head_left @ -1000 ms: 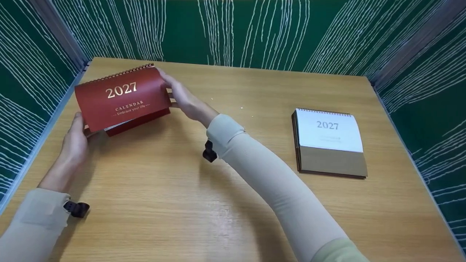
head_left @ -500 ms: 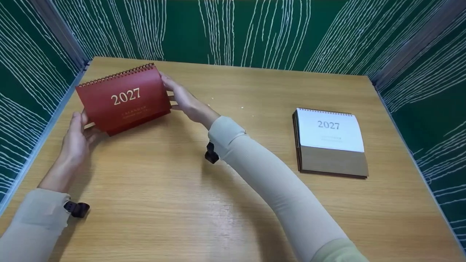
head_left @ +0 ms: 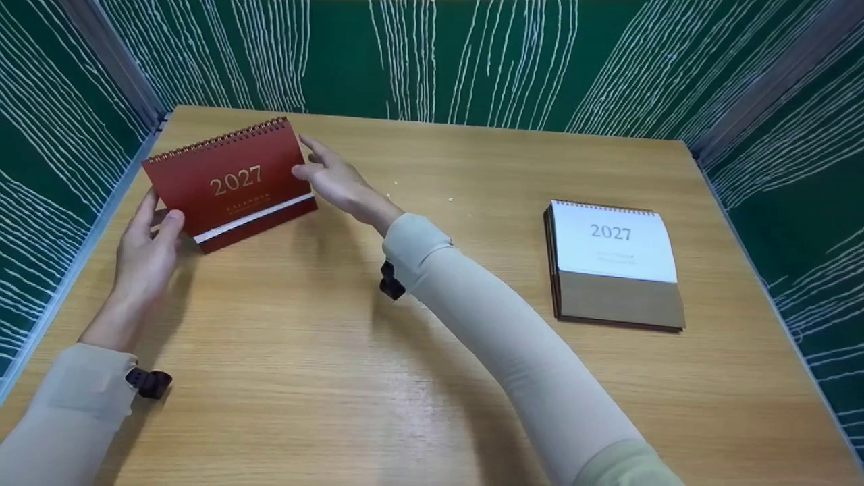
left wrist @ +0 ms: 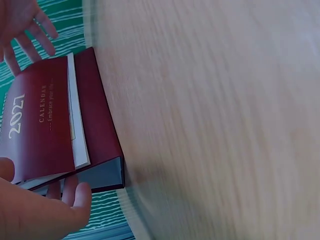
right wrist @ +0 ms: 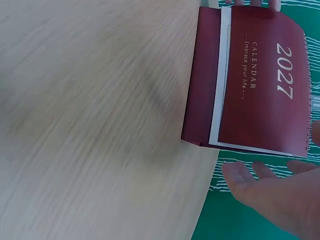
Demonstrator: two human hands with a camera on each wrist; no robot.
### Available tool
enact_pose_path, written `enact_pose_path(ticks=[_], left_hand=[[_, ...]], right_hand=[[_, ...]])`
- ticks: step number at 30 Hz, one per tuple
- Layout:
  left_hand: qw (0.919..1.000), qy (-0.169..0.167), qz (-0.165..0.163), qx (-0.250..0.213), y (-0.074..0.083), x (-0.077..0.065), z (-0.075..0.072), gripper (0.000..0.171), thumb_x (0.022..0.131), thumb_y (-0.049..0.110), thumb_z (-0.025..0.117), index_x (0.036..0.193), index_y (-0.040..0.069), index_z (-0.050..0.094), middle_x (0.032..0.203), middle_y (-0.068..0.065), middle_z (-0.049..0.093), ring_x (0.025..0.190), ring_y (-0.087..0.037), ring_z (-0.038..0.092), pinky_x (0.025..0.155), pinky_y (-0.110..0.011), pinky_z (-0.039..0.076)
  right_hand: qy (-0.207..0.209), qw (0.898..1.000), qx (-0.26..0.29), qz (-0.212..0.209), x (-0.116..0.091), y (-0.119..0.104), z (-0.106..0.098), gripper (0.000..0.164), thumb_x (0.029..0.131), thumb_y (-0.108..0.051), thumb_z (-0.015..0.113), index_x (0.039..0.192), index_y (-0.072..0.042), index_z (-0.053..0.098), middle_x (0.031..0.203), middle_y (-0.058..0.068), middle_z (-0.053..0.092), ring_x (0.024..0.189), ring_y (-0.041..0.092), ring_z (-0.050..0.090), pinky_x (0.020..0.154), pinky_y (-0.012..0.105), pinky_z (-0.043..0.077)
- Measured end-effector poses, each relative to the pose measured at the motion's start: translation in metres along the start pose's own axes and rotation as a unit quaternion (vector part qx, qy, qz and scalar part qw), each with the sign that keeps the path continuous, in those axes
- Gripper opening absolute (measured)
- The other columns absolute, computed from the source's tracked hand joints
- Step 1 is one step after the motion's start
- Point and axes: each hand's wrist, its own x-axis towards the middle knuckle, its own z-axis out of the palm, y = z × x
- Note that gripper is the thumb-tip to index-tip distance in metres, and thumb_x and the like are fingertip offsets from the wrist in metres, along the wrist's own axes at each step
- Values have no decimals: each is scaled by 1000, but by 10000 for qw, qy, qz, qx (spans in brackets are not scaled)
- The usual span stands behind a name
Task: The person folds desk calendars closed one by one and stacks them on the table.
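A red desk calendar (head_left: 233,179) marked 2027 stands tented on the wooden table (head_left: 290,378) at the far left, spiral binding on top. A white page strip shows below its cover. At its left side is my left hand (head_left: 145,260), thumb in front of the edge and fingers by the open side; the left wrist view does not settle whether they touch. My right hand (head_left: 341,185) is at the right side with fingers spread. In the right wrist view, a gap separates those fingers (right wrist: 240,175) from the calendar's side; the thumb overlaps its edge in the head view.
On the table's right lies a second 2027 calendar (head_left: 614,266), with a white cover page and brown base. Green walls (head_left: 472,61) with white streaks enclose the table's back and sides. Tiny white specks dot the table near its middle.
The red calendar's raised cover has dropped against its stand, then the white strip has appeared below it. My left thumb has moved rightward to the front; my right thumb has come over the right edge.
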Motion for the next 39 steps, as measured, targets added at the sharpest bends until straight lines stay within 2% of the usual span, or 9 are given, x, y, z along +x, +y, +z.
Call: enact_pose_path(ticks=[4, 9, 12, 17, 20, 29, 35, 39], left_hand=[[9994, 289, 2, 166, 1, 3, 1, 67, 113, 49, 38, 169, 45, 1, 176, -6, 21, 157, -34, 22, 128, -48, 30], [9985, 475, -24, 267, -1, 6, 4, 68, 112, 51, 40, 169, 46, 3, 175, -5, 25, 156, -33, 26, 127, -45, 33], [9977, 593, -100, 314, -2, 8, 5, 68, 112, 51, 41, 169, 46, 4, 172, -7, 30, 151, -32, 33, 124, -43, 38], [9962, 775, -177, 342, -2, 10, 6, 68, 112, 49, 43, 169, 45, 7, 169, -9, 36, 143, -26, 40, 118, -37, 44], [9952, 897, -163, 357, -2, 12, 8, 67, 112, 45, 45, 170, 44, 11, 166, -9, 41, 138, -22, 45, 115, -33, 47], [9937, 1084, -140, 256, -3, 15, 11, 65, 112, 38, 48, 169, 44, 18, 158, -8, 47, 131, -17, 49, 113, -30, 47], [9915, 1268, -84, 281, -5, 15, 11, 63, 112, 35, 51, 168, 41, 26, 146, -5, 52, 123, -13, 51, 104, -24, 48], [9918, 1250, -150, 218, -4, 15, 11, 62, 111, 37, 51, 168, 44, 26, 145, -2, 51, 125, -13, 50, 107, -25, 47]], right_hand=[[203, 9997, -164, 14, 6, -5, 4, 68, 110, -32, 53, 171, -37, 21, 169, 0, 37, 151, 21, 41, 123, 46, 38], [308, 9993, -188, 73, 15, -9, 9, 69, 112, -27, 51, 171, -38, 17, 165, -2, 42, 148, 17, 45, 123, 40, 39], [295, 9994, -126, 151, 19, -7, 11, 68, 114, -25, 48, 171, -39, 14, 168, -5, 40, 152, 15, 40, 126, 38, 35], [268, 9995, -39, 169, 22, -3, 15, 66, 115, -23, 42, 171, -41, 11, 175, -13, 26, 160, 10, 25, 129, 34, 27], [289, 9995, 40, 80, 24, 0, 16, 65, 116, -22, 41, 170, -42, 12, 175, -15, 24, 160, 8, 23, 129, 32, 26], [507, 9985, 37, -184, 24, 6, 19, 65, 116, -18, 43, 169, -46, 19, 171, -15, 34, 154, 8, 35, 125, 30, 33], [697, 9966, -173, -407, 21, 10, 19, 63, 115, -13, 42, 168, -43, 24, 168, -9, 41, 149, 13, 46, 120, 27, 40], [798, 9961, -115, -371, 19, 9, 18, 64, 114, -11, 45, 167, -44, 28, 164, -8, 48, 141, 13, 54, 115, 26, 46]])
